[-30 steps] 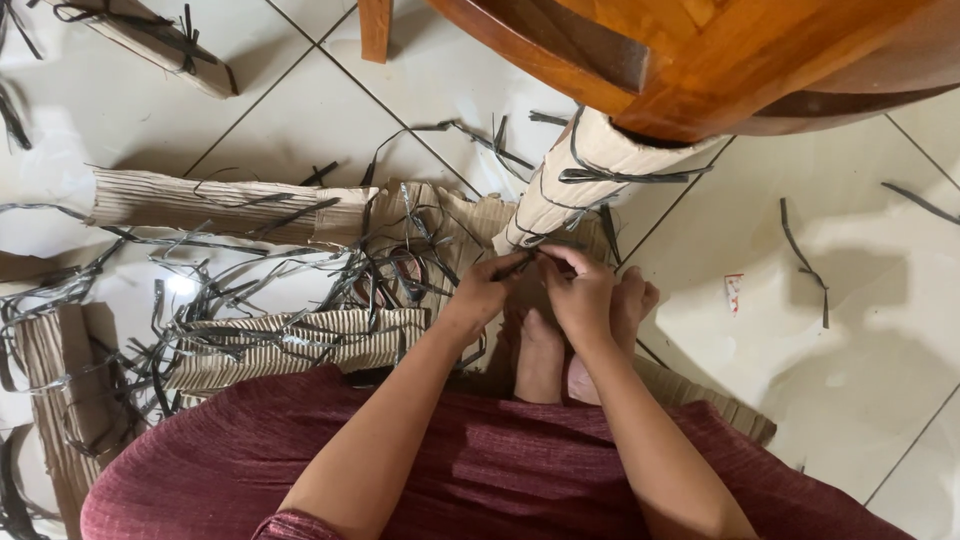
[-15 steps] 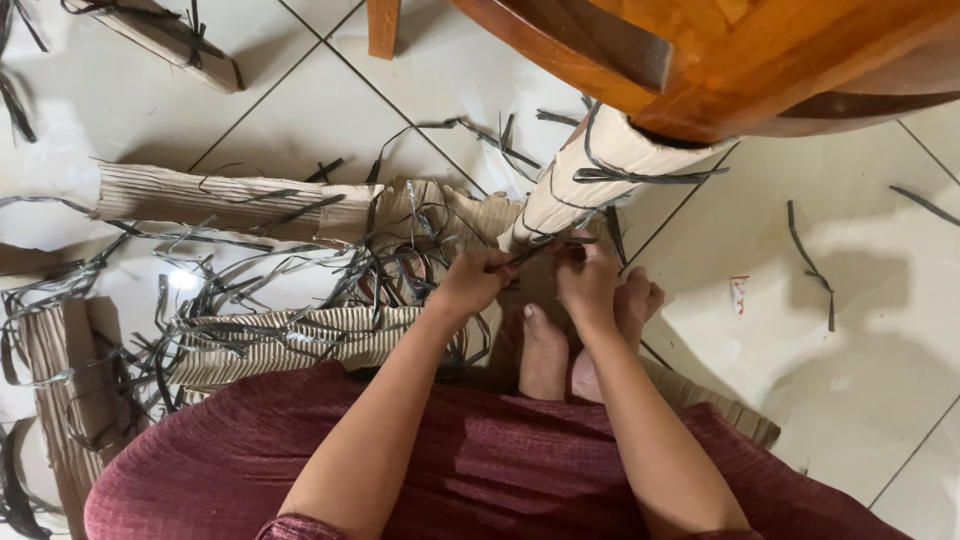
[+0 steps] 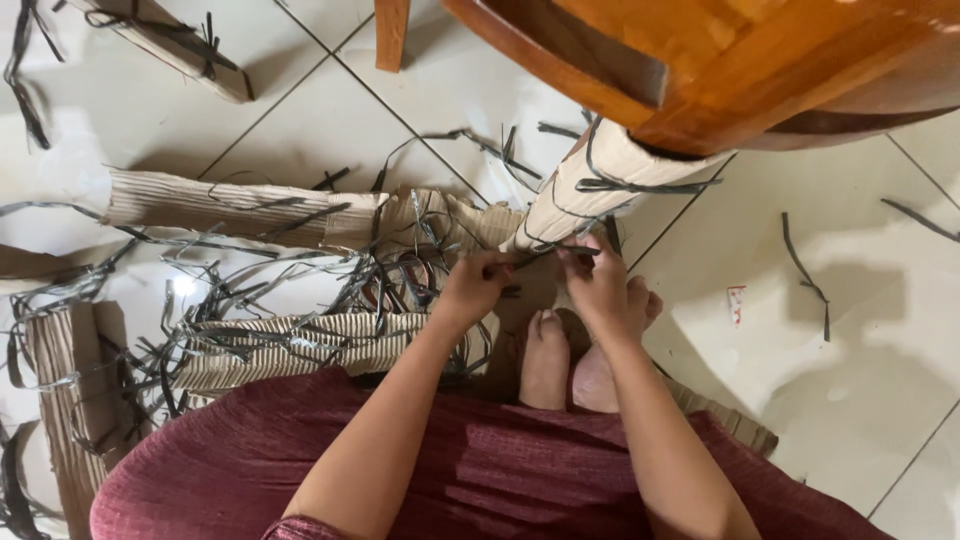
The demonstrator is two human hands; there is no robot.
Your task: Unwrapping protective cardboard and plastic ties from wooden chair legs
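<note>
item: pale corrugated-cardboard wrap on a wooden furniture leg (image 3: 600,190), several dark plastic straps (image 3: 630,185) already tied, both hands — left hand (image 3: 475,290), right hand (image 3: 600,285) — pinched narrow on the lowest dark strap (image 3: 535,258), its knot unfinished.

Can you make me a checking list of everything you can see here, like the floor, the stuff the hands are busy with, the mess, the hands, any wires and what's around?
Surface: white tiled floor, shiny, with dark grout lines.
Job's things: a leg wrapped in corrugated cardboard, bound with dark straps; one dark strap runs between the two hands.
Clutter: loose dark strap pieces tangled over cardboard sheets; a small paper scrap.
Grippers: left hand and right hand both pinch the strap at the wrapped leg's lower end.
Cables: nothing seen.
Surroundings: wooden furniture overhead, bare feet, a dark red skirt.
</note>
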